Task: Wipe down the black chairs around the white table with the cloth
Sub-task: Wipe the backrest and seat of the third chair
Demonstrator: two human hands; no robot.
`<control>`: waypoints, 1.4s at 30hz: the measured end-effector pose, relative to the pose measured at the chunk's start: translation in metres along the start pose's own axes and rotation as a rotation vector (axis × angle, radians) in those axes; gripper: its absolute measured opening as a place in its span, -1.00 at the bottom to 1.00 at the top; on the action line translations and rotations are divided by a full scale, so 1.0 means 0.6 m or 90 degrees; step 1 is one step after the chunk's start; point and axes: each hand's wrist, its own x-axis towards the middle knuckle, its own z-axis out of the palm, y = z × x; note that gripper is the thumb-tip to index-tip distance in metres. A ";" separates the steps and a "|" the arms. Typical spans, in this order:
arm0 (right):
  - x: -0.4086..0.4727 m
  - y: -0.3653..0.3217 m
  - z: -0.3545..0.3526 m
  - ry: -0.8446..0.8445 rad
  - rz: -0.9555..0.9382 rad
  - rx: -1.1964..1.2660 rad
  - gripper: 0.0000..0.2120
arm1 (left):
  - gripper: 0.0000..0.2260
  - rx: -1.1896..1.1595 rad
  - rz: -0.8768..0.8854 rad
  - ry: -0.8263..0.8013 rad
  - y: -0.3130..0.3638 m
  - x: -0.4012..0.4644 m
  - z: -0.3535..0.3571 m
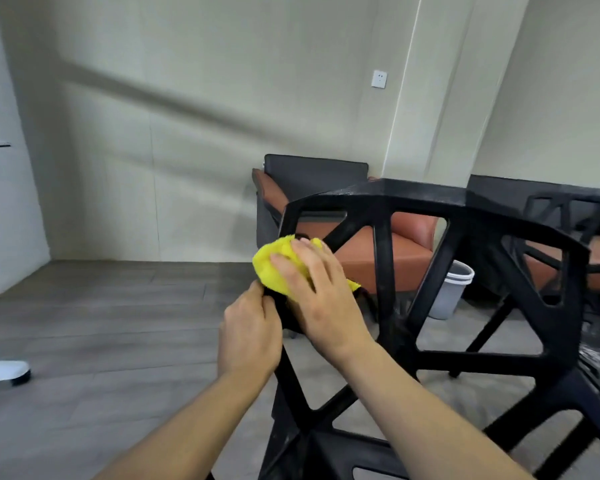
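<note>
Pressing the cloth (278,268) flat against the chair (381,271) strut, our right hand (321,296) has fingers spread straight over it. Just below those fingertips, our left hand (250,336) pinches the frame. Risk: the loose cloth could bunch or slip off the narrow strut.

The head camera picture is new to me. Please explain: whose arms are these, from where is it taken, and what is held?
There is no machine here. A person wears the camera on the head, so you look forward and down along their own arms. The right hand lies with straight fingers on a yellow cloth, pressing it against the frame of a black chair. The left hand grips the chair's edge just below. Behind stand an orange armchair and a grey bin on the floor.
</note>
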 end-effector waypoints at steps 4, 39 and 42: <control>0.029 0.088 -0.037 0.025 0.015 -0.176 -0.57 | -0.66 -0.017 -0.001 0.007 0.006 -0.004 -0.002; 0.012 0.156 -0.109 -0.021 0.184 -0.211 -0.47 | -0.80 0.040 0.075 0.036 -0.001 -0.011 0.009; -0.037 0.144 -0.095 -0.068 0.161 -0.220 -0.47 | -0.78 0.048 0.074 0.037 -0.002 -0.009 0.013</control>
